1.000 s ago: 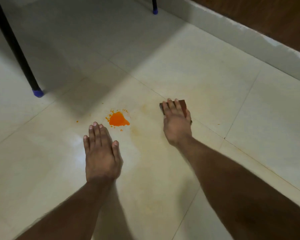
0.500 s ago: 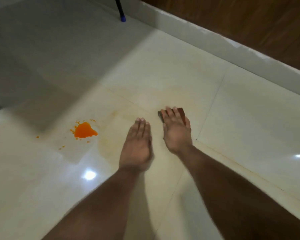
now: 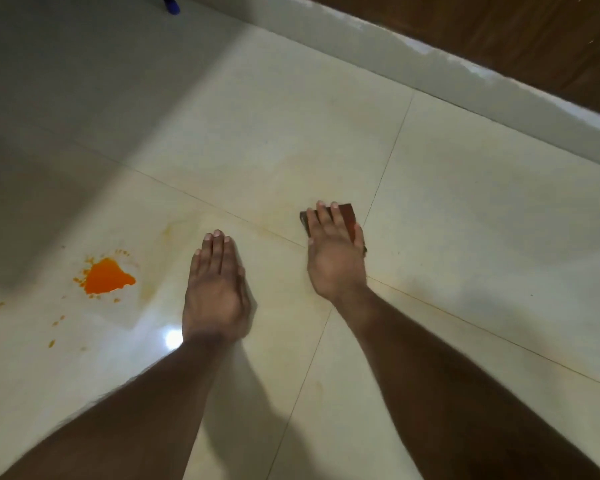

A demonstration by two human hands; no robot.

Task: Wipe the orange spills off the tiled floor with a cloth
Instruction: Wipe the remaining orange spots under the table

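The cloth (image 3: pixel 347 218), a small dark red-brown pad, is being pressed flat on the tiled floor (image 3: pixel 465 237) by the right hand (image 3: pixel 335 258). The fingers of this hand are being kept straight and close together on top of the cloth, and they are not being curled around it. Only the far edge and the two corners of the cloth are being shown past the fingertips. The cloth is being held just beside a line where the tiles meet.

The left hand (image 3: pixel 215 289) is being laid flat on the floor too, with its fingers straight and side by side. Nothing is being held by it. It is being kept between the cloth and the orange spill (image 3: pixel 108 277).

The orange spill is being left on the floor well to the left of the cloth. Little orange drops (image 3: pixel 54 322) are being seen around it. A faint yellow smear (image 3: pixel 168 228) is being shown near the left hand.

A pale skirting strip (image 3: pixel 430 69) is being seen along the wooden wall (image 3: pixel 499 26) at the back.
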